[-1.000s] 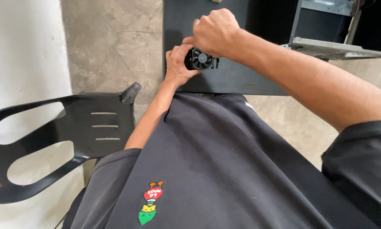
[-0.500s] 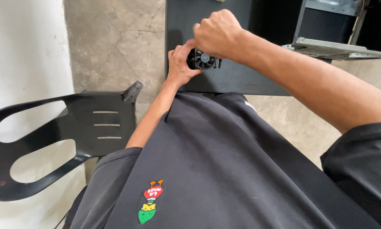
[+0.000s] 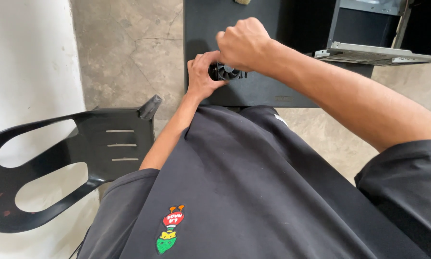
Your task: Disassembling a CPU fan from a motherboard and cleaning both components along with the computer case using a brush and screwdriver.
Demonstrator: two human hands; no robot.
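Observation:
A small black round fan with blades showing sits between both of my hands, above a flat black panel. My left hand cups the fan from the left and below. My right hand is closed over the fan's top, hiding most of it. Whether the right fingers pinch a tool or a screw is hidden under the fist. My dark shirt fills the lower half of the view.
A black plastic chair stands at the left on a cracked concrete floor. A grey metal computer case frame lies at the upper right, beside the black panel. A pale wall runs down the left.
The hands and fan stay together almost in place; the view has drifted slightly. The right fist has turned a little over the fan.

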